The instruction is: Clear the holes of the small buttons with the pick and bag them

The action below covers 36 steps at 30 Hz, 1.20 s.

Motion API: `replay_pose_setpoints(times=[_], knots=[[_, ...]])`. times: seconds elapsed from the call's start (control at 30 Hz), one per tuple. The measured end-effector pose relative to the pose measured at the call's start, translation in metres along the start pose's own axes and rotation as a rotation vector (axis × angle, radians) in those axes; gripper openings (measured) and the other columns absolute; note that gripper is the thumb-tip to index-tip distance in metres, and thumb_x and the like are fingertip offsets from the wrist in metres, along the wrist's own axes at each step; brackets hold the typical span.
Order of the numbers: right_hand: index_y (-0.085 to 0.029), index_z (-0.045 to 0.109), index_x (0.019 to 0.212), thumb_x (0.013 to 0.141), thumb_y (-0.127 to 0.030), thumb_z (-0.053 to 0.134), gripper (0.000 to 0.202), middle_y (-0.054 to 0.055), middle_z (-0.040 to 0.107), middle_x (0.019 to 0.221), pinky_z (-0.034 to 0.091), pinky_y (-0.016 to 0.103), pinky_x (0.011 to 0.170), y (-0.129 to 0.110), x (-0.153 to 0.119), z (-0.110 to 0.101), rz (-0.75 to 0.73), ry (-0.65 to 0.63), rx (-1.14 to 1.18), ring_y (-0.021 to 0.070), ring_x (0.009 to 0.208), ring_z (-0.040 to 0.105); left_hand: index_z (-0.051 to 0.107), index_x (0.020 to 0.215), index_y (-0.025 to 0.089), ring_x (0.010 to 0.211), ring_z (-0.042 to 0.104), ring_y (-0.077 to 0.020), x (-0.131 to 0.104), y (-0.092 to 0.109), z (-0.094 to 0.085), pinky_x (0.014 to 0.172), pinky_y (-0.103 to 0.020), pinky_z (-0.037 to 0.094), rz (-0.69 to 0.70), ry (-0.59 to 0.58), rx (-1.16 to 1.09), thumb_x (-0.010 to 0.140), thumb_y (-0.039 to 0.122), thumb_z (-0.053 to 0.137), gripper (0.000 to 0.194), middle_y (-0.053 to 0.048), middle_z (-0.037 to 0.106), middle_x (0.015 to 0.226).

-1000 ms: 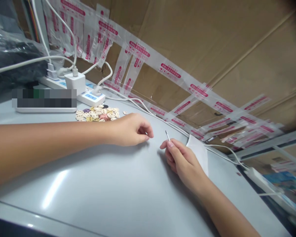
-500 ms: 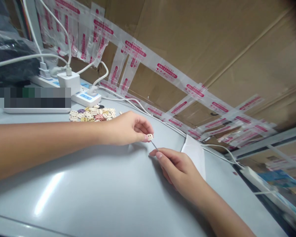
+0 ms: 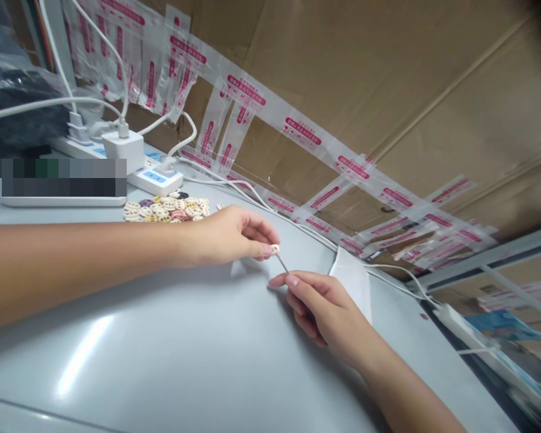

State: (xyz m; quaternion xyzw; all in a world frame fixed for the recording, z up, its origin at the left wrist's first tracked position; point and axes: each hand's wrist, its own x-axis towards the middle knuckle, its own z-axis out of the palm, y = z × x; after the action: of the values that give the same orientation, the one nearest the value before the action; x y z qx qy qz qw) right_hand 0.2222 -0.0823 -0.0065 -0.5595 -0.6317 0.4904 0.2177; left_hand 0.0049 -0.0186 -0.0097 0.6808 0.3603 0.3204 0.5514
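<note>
Pinched between the thumb and fingers of my left hand (image 3: 241, 236) is a small cream piece (image 3: 275, 248) with holes. My right hand (image 3: 320, 304) grips a thin metal rod (image 3: 282, 263) between thumb and forefinger, and its tip meets the lower edge of the cream piece. Both hands are just above the grey table (image 3: 184, 349). Behind my left forearm lies a pile of small flat pieces (image 3: 165, 207), mostly cream, with some yellow, pink, purple and black ones. One small piece (image 3: 219, 207) lies apart from the pile.
A power strip (image 3: 155, 179) with a white plug adapter (image 3: 124, 150) and cables stands at the back left. White paper (image 3: 352, 279) lies beyond my right hand. Taped cardboard (image 3: 297, 72) rises behind the table. Another white strip (image 3: 473, 340) runs along the right side.
The cream piece has turned slightly in my left fingers. Some lower fingers of my right hand show more curled beneath. The whole view has shifted a little.
</note>
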Motion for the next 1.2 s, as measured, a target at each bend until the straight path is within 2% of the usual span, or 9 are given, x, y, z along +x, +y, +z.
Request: replay_pose_setpoints(times=[0.2, 0.37, 0.53, 0.7, 0.83, 0.97, 1.07, 1.2], knots=[[-0.017, 0.068, 0.100, 0.094, -0.048, 0.053, 0.035, -0.007, 0.036, 0.061, 0.018, 0.018, 0.033, 0.002, 0.002, 0.000, 0.050, -0.081, 0.212, 0.0037, 0.038, 0.026, 0.069, 0.100, 0.017, 0.084, 0.071, -0.0143, 0.000, 0.000, 0.002, 0.080, -0.027, 0.055, -0.025, -0.023, -0.057, 0.080, 0.019, 0.071, 0.020, -0.002, 0.076, 0.089], [-0.017, 0.068, 0.097, 0.094, -0.049, 0.053, 0.036, -0.008, 0.032, 0.059, 0.014, 0.019, 0.036, 0.001, 0.002, 0.002, 0.047, -0.068, 0.207, 0.0038, 0.041, 0.021, 0.071, 0.097, 0.018, 0.084, 0.072, -0.0157, -0.001, 0.002, 0.003, 0.078, -0.027, 0.054, -0.005, -0.016, 0.016, 0.079, 0.025, 0.073, 0.020, -0.002, 0.077, 0.090], [-0.017, 0.068, 0.094, 0.095, -0.051, 0.050, 0.039, -0.007, 0.031, 0.058, 0.016, 0.022, 0.041, 0.003, 0.001, 0.003, -0.018, 0.020, -0.004, 0.0061, 0.046, 0.023, 0.074, 0.093, 0.018, 0.085, 0.071, -0.0191, -0.006, 0.007, 0.007, 0.072, -0.027, 0.051, -0.025, 0.034, 0.120, 0.078, 0.031, 0.071, 0.020, -0.002, 0.076, 0.082], [-0.019, 0.064, 0.087, 0.098, -0.051, 0.043, 0.040, -0.005, 0.033, 0.058, 0.024, 0.025, 0.048, 0.003, -0.003, 0.005, -0.098, 0.136, -0.305, 0.0098, 0.052, 0.030, 0.074, 0.080, 0.020, 0.068, 0.062, -0.0134, -0.011, 0.008, 0.014, 0.060, -0.024, 0.042, 0.013, 0.081, 0.257, 0.081, 0.033, 0.063, 0.017, 0.002, 0.071, 0.071], [-0.020, 0.048, 0.068, 0.099, -0.044, 0.039, 0.041, -0.005, 0.031, 0.059, 0.026, 0.026, 0.052, 0.000, -0.005, 0.009, -0.159, 0.166, -0.479, 0.0109, 0.056, 0.031, 0.073, 0.078, 0.019, 0.063, 0.058, -0.0122, -0.009, 0.007, 0.017, 0.057, -0.024, 0.040, 0.036, 0.120, 0.351, 0.080, 0.032, 0.062, 0.018, 0.003, 0.069, 0.068], [-0.020, 0.033, 0.064, 0.099, -0.038, 0.040, 0.040, -0.005, 0.036, 0.056, 0.025, 0.027, 0.053, -0.001, -0.005, 0.015, -0.252, 0.217, -0.635, 0.0111, 0.053, 0.032, 0.072, 0.076, 0.018, 0.065, 0.062, -0.0133, -0.007, 0.004, 0.019, 0.058, -0.024, 0.043, 0.087, 0.152, 0.383, 0.076, 0.027, 0.062, 0.014, 0.002, 0.069, 0.068], [-0.021, 0.034, 0.064, 0.098, -0.033, 0.041, 0.037, -0.004, 0.038, 0.055, 0.024, 0.027, 0.053, 0.000, -0.005, 0.019, -0.302, 0.264, -0.742, 0.0113, 0.051, 0.034, 0.070, 0.076, 0.017, 0.064, 0.063, -0.0132, -0.008, 0.002, 0.021, 0.059, -0.025, 0.044, 0.122, 0.177, 0.420, 0.073, 0.023, 0.061, 0.011, 0.002, 0.069, 0.068], [-0.021, 0.034, 0.065, 0.098, -0.030, 0.039, 0.034, -0.004, 0.041, 0.055, 0.024, 0.028, 0.052, 0.001, -0.006, 0.022, -0.351, 0.302, -0.821, 0.0117, 0.049, 0.035, 0.066, 0.076, 0.018, 0.063, 0.060, -0.0126, -0.009, -0.002, 0.023, 0.056, -0.025, 0.042, 0.153, 0.173, 0.485, 0.076, 0.025, 0.057, 0.011, 0.002, 0.068, 0.069]])
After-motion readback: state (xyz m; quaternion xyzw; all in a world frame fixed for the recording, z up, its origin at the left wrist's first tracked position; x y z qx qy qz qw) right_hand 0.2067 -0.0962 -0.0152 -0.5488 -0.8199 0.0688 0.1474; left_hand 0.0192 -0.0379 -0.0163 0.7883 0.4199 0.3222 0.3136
